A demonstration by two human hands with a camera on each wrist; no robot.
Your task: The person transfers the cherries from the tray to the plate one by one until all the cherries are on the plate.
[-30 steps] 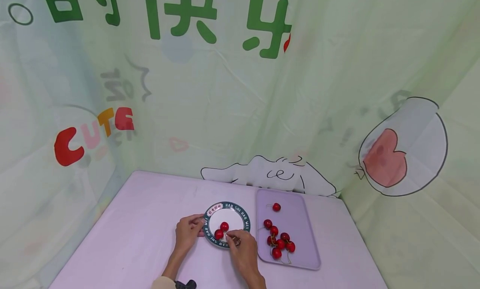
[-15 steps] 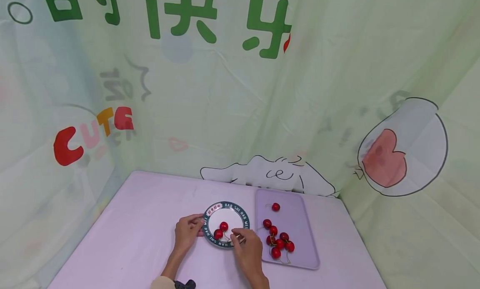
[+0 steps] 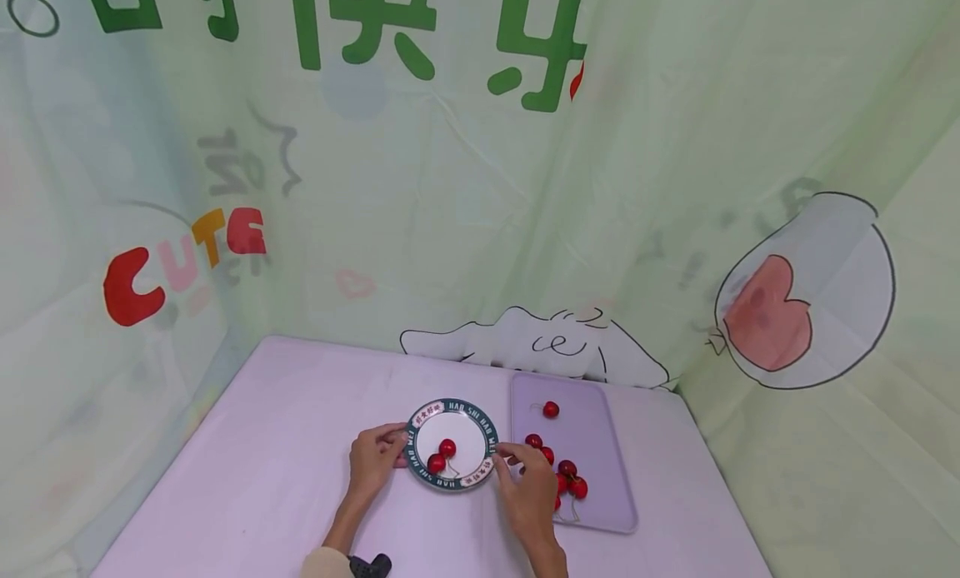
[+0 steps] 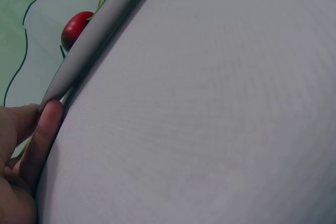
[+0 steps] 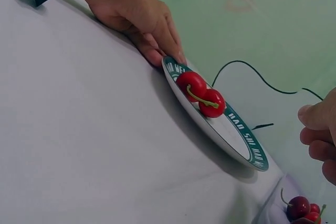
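Now the left hand (image 3: 372, 460) holds the rim of the plate (image 3: 480, 432) on its near-left side, fingertips curled over the edge, a narrow grip that pins the plate to the counter (image 3: 285, 461); the left wrist view shows a fingertip (image 4: 46, 129) pressed under that rim. The right hand (image 3: 529, 488) carries nothing: its fingers are loosely bent, with thumb and forefinger a little apart, and it sits at the plate's right edge, crossing to the tray (image 3: 600, 445). Two cherries (image 3: 442, 455) lie on the plate, just beyond the left grip and to its right, touching each other and joined by their stems. The loose cherries (image 3: 567, 470) on the tray lie right beside and partly under the right hand; one single cherry (image 3: 551, 409) sits farther off, near the tray's back edge. To do this well, I judge the right hand should pinch a stem rather than squeeze the fruit, while the left keeps the plate from sliding.
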